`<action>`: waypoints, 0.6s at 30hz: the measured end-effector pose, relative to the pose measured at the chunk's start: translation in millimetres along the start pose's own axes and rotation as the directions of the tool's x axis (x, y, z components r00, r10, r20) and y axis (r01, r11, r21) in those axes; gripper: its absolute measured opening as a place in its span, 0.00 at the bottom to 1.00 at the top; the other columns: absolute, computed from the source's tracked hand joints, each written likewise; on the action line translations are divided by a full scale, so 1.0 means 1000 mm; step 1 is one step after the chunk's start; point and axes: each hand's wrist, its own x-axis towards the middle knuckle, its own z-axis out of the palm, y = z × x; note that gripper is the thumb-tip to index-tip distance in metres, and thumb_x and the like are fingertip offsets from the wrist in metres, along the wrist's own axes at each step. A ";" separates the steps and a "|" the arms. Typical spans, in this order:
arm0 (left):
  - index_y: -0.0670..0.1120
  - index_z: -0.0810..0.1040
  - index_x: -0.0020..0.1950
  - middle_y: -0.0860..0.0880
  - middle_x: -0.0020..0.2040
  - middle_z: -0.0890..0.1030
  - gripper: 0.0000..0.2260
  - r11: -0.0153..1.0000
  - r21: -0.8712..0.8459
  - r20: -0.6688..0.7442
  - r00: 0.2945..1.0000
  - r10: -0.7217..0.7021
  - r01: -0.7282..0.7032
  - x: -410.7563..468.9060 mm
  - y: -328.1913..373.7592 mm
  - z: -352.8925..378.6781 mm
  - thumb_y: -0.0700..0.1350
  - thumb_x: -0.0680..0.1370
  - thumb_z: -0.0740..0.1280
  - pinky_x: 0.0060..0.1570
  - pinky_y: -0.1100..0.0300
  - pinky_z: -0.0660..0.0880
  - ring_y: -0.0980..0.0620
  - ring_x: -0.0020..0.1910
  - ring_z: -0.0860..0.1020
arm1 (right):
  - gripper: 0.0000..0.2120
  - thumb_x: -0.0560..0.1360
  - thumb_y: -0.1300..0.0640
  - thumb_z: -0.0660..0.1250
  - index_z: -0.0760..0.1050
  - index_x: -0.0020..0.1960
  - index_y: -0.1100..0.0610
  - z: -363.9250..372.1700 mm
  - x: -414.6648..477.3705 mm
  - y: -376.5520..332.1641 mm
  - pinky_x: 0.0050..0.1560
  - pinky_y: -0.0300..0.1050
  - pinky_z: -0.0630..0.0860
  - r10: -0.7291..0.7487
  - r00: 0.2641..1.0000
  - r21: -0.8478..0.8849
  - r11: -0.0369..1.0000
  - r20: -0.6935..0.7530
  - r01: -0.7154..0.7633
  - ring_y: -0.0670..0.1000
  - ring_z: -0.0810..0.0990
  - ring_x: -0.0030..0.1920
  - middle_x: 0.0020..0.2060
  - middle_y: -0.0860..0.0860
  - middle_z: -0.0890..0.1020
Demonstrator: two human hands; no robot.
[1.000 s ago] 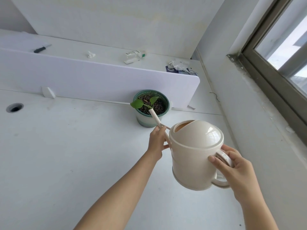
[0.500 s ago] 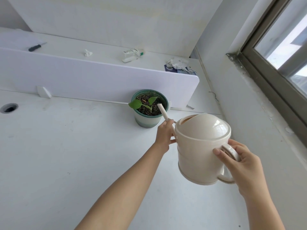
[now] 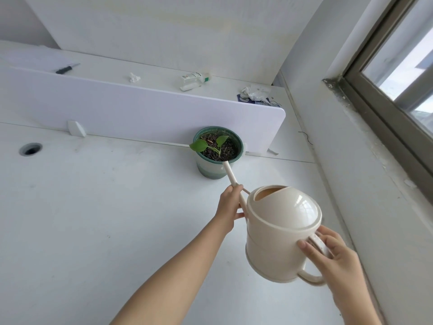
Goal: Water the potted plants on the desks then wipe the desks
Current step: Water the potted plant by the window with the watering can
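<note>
A cream watering can (image 3: 278, 233) hangs above the white desk (image 3: 93, 219), tilted toward a green pot (image 3: 210, 168) that holds a small plant with two leaves (image 3: 212, 143) in dark soil. The tip of the long thin spout (image 3: 228, 172) rests at the pot's near rim. My left hand (image 3: 228, 206) is closed around the base of the spout. My right hand (image 3: 332, 256) grips the can's handle at the lower right. No water stream is visible.
A white divider panel (image 3: 140, 111) stands behind the pot. Beyond it lie a dark-handled tool (image 3: 66, 68), crumpled paper (image 3: 134, 77), a white tube (image 3: 194, 79) and a crumpled bag (image 3: 256, 93). A cable hole (image 3: 30, 149) is at the left. A window sill (image 3: 375, 137) runs along the right.
The can dipped back down after a brief lift, and its spout tip moved from beside the pot to the pot's near rim. Both hands keep their grip.
</note>
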 end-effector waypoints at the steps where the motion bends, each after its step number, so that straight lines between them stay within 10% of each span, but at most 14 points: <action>1: 0.47 0.71 0.44 0.46 0.42 0.69 0.06 1.000 0.009 -0.003 1.000 -0.001 0.001 -0.003 -0.002 -0.002 0.47 0.77 0.58 0.32 0.59 0.73 0.48 0.41 0.72 | 0.06 0.66 0.67 0.73 0.79 0.34 0.59 0.001 -0.004 0.002 0.41 0.21 0.71 -0.006 1.000 0.000 1.000 0.011 0.006 0.29 0.77 0.40 0.50 0.41 0.78; 5: 0.45 0.71 0.46 0.44 0.46 0.71 0.07 0.999 0.034 -0.035 0.999 0.019 -0.017 -0.015 -0.012 -0.016 0.47 0.78 0.58 0.39 0.58 0.74 0.46 0.44 0.73 | 0.13 0.57 0.49 0.79 0.82 0.32 0.58 0.001 -0.018 0.018 0.45 0.25 0.73 0.022 0.996 0.000 1.000 0.081 -0.022 0.37 0.79 0.47 0.51 0.39 0.80; 9: 0.46 0.71 0.45 0.43 0.46 0.71 0.06 0.998 0.021 -0.095 0.993 0.066 -0.064 -0.028 -0.020 -0.038 0.47 0.78 0.58 0.48 0.54 0.74 0.44 0.46 0.74 | 0.06 0.65 0.65 0.75 0.79 0.31 0.63 0.010 -0.026 0.044 0.43 0.30 0.74 0.092 0.986 -0.038 0.995 0.142 -0.088 0.56 0.79 0.56 0.57 0.45 0.78; 18: 0.47 0.71 0.45 0.46 0.44 0.71 0.05 0.973 -0.054 -0.265 0.943 0.202 -0.224 -0.062 -0.034 -0.091 0.43 0.79 0.57 0.44 0.58 0.73 0.46 0.46 0.75 | 0.06 0.68 0.66 0.71 0.76 0.37 0.66 0.041 -0.037 0.058 0.44 0.38 0.73 0.134 0.942 -0.142 0.985 0.307 -0.094 0.51 0.79 0.46 0.57 0.46 0.74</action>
